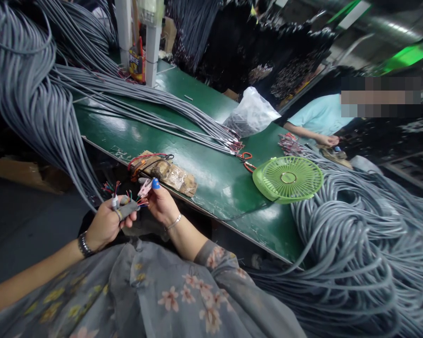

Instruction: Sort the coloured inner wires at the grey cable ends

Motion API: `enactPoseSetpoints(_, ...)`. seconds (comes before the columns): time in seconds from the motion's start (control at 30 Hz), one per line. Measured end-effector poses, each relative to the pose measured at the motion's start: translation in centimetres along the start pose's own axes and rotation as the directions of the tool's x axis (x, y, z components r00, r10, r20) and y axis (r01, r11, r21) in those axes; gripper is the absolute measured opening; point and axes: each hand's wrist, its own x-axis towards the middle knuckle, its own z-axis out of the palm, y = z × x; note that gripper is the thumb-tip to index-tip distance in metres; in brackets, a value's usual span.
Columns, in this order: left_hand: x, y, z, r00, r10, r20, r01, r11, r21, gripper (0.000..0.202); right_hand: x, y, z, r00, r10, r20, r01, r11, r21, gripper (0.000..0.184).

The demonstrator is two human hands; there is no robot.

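Observation:
My left hand [107, 221] is closed round the end of a grey cable [129, 208], with thin coloured wires [111, 188] fanning out above the fingers. My right hand [162, 204] is closed right beside it, pinching the coloured wire ends at the cable tip; a blue cap [155, 183] covers one fingertip. Both hands hover just in front of the near edge of the green table [204, 173]. A taped brown cardboard block [169, 172] with red and black wires lies on the table edge just beyond my right hand.
Thick bundles of grey cable [28, 89] hang at the left and pile up at the right [356, 244]. A green fan guard [288, 178], a plastic bag [251, 114] and orange-handled scissors [246, 159] lie on the table. Another person's arm [310, 134] rests at the far side.

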Motion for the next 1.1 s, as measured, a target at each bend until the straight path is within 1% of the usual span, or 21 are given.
enactPoseSetpoints(0.13, 0.1, 0.0, 0.1, 1.0, -0.017, 0.004, 0.017, 1.0, 0.015, 0.039, 0.0, 0.0, 0.2, 0.999, 0.018, -0.027, -0.017, 0.999, 0.048, 0.039)
enactPoseSetpoints(0.33, -0.4, 0.2, 0.2, 1.0, -0.007, 0.017, 0.006, 0.999, 0.033, 0.04, -0.5, -0.4, 0.1, 0.994, 0.103, 0.032, -0.104, 0.993, 0.059, 0.05)
enactPoseSetpoints(0.43, -1.0, 0.4, 0.1, 1.0, -0.014, 0.015, 0.013, 1.0, 0.025, 0.036, -0.7, -0.7, -0.1, 0.988, 0.141, 0.057, -0.144, 0.989, 0.047, 0.05)
enactPoseSetpoints(0.5, -1.3, 0.5, 0.1, 1.0, -0.023, -0.003, 0.023, 1.0, 0.001, 0.034, -0.8, -0.6, -0.2, 0.991, 0.126, 0.046, -0.128, 0.991, 0.038, 0.044)
enactPoseSetpoints(0.57, -1.6, 0.6, 0.1, 0.999, -0.03, -0.03, 0.028, 0.999, -0.043, 0.034, -0.8, -0.5, -0.3, 0.996, 0.083, 0.028, -0.084, 0.996, 0.028, 0.039)
enactPoseSetpoints(0.63, -1.6, 0.7, 0.2, 0.997, -0.039, -0.059, 0.034, 0.995, -0.09, 0.035, -0.9, -0.2, -0.3, 0.998, 0.047, 0.034, -0.048, 0.999, 0.014, 0.037)
enactPoseSetpoints(0.7, -1.5, 0.7, 0.3, 0.995, -0.054, -0.079, 0.045, 0.992, -0.116, 0.034, -0.9, -0.1, -0.4, 0.998, 0.038, 0.055, -0.038, 0.999, -0.01, 0.038)
enactPoseSetpoints(0.8, -1.4, 0.7, 0.4, 0.993, -0.076, -0.094, 0.064, 0.99, -0.122, 0.031, -1.0, 0.0, -0.5, 0.997, 0.038, 0.064, -0.036, 0.999, -0.035, 0.038)
enactPoseSetpoints(0.93, -1.4, 0.7, 0.6, 0.993, -0.087, -0.082, 0.076, 0.99, -0.12, 0.028, -0.9, -0.3, -0.5, 0.996, 0.057, 0.066, -0.054, 0.998, -0.039, 0.036)
enactPoseSetpoints(1.03, -1.5, 0.7, 0.7, 0.991, -0.091, -0.095, 0.08, 0.99, -0.115, 0.028, -0.8, -0.5, -0.3, 0.996, 0.09, 0.018, -0.089, 0.995, -0.046, 0.04)
enactPoseSetpoints(1.1, -1.5, 0.7, 0.8, 0.989, -0.087, -0.117, 0.073, 0.99, -0.118, 0.028, -0.8, -0.6, -0.1, 0.996, 0.088, -0.027, -0.089, 0.995, -0.049, 0.043)
